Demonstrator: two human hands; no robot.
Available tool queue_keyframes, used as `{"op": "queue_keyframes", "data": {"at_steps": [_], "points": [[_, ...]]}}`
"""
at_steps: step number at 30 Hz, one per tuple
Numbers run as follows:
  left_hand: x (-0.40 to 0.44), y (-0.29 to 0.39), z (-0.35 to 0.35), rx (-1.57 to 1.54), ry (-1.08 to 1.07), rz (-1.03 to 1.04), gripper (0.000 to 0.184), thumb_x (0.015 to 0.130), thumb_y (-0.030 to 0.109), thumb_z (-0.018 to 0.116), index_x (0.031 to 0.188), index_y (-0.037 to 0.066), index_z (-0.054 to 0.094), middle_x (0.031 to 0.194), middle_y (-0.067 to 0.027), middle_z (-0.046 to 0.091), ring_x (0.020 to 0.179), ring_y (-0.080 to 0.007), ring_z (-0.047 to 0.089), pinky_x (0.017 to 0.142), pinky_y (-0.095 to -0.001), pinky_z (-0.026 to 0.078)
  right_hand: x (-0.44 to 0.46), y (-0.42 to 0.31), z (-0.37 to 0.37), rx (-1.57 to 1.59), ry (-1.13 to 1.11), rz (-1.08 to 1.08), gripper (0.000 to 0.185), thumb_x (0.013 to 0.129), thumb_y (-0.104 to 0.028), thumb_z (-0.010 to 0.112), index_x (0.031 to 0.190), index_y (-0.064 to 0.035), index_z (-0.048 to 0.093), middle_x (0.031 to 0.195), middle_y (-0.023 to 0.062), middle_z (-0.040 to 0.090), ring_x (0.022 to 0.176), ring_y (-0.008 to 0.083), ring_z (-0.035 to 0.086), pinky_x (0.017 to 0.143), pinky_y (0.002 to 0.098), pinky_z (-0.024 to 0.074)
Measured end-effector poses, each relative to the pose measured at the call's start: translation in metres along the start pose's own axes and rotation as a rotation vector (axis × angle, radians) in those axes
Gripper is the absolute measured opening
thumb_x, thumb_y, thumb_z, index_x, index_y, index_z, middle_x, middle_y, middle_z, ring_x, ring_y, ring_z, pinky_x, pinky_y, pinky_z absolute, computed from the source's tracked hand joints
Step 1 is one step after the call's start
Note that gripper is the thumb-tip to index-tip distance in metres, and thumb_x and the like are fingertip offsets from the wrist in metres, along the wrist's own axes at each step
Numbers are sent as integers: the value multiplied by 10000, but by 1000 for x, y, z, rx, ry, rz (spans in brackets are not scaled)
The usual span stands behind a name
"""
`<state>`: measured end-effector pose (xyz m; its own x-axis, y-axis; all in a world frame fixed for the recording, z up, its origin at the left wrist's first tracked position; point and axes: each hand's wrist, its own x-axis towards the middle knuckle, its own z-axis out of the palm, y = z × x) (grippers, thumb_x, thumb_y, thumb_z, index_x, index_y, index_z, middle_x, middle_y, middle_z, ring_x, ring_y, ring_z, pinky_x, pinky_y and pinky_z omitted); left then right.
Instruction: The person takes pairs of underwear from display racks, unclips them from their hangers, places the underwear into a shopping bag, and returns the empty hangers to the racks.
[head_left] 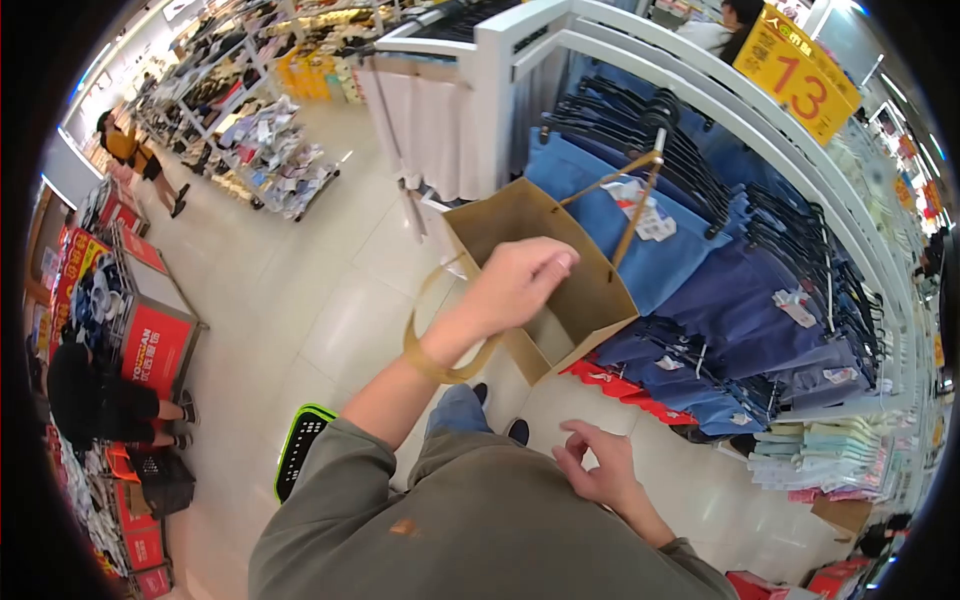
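Note:
A brown paper bag [590, 290], its top open, hangs against the clothes rack. One of its tan handles [632, 228] is caught over the end of a metal rail. The other handle [412, 335] loops around my left forearm. My left hand [522, 278] is closed in a loose fist above the bag's mouth, with nothing seen in it. Lower down, in front of my body, my right hand [598, 465] is empty, its fingers bent and apart. Blue shorts [660, 265] with white tags hang on black hangers just beyond the bag.
A white rack frame [495, 110] with a yellow price sign [800, 75] rises ahead. A green-edged black basket [302, 450] is at my left. Red-sided display bins [155, 340] line the far left, where one person bends over and another [135, 150] stands farther off.

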<state>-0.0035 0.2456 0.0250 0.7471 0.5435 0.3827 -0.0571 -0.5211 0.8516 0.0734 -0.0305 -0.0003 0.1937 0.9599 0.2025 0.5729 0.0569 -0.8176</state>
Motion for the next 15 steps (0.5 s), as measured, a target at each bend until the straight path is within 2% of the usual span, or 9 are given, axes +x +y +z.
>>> {"op": "queue_keyframes", "data": {"at_steps": [2,3,4,6,7,10,11,14,15], "points": [[-6,-2,5,41,60,173,196,1004,90,549,1116,-26,659,1019,-145,707,930,-269,698,828,-347,544,27,-34,11,-60,96,-82,577,813,-147,790,1322,-12,552,643,18,625,521,172,619,490,291,478],[-7,2,6,-1,92,235,186,1001,67,541,1127,-15,652,1045,-169,698,959,-329,688,847,-362,543,47,-47,18,-112,86,-31,635,811,-168,796,1359,-11,517,636,17,626,513,183,619,482,304,473],[-7,2,7,-36,122,261,189,1002,60,535,1136,-15,646,1060,-171,695,965,-332,687,851,-366,544,68,-57,26,-166,81,19,693,809,-188,802,1396,-10,482,628,15,626,504,195,618,475,316,469],[-6,-3,1,-99,172,319,198,1005,45,521,1154,-17,636,1092,-176,689,977,-338,686,861,-374,544,95,-53,50,-324,194,31,673,808,-164,812,1378,-7,490,623,29,636,503,183,623,492,302,481],[-9,-13,-7,-97,161,269,269,985,2,508,1237,-15,598,1208,-197,650,1074,-359,656,934,-390,525,108,-52,63,-398,255,39,664,807,-152,816,1369,-5,494,621,36,641,503,178,626,501,294,487],[-22,-42,-21,83,197,352,385,941,-32,510,1325,-25,545,1338,-209,581,1232,-370,578,1016,-389,483,126,-59,77,-581,302,62,440,840,-118,784,1228,-36,593,602,58,632,499,187,627,513,293,483],[-27,-48,-35,114,111,443,513,905,-19,528,1416,-29,479,1455,-200,504,1382,-375,458,1106,-431,412,124,-68,86,-527,361,67,384,851,-101,769,1191,-28,605,604,63,631,500,179,624,512,288,478],[-59,-41,-79,280,6,559,560,900,7,532,1453,-36,454,1498,-191,478,1434,-368,407,1151,-489,348,114,-104,114,-434,497,18,231,878,-50,722,1088,-6,638,614,74,630,505,153,613,512,275,467],[-71,-55,-80,286,-71,579,623,904,44,541,1505,-21,392,1559,-195,402,1471,-336,363,1181,-525,279,113,-117,126,-442,527,-31,189,884,-34,705,1060,-1,647,619,76,632,509,145,610,514,271,465]]}}
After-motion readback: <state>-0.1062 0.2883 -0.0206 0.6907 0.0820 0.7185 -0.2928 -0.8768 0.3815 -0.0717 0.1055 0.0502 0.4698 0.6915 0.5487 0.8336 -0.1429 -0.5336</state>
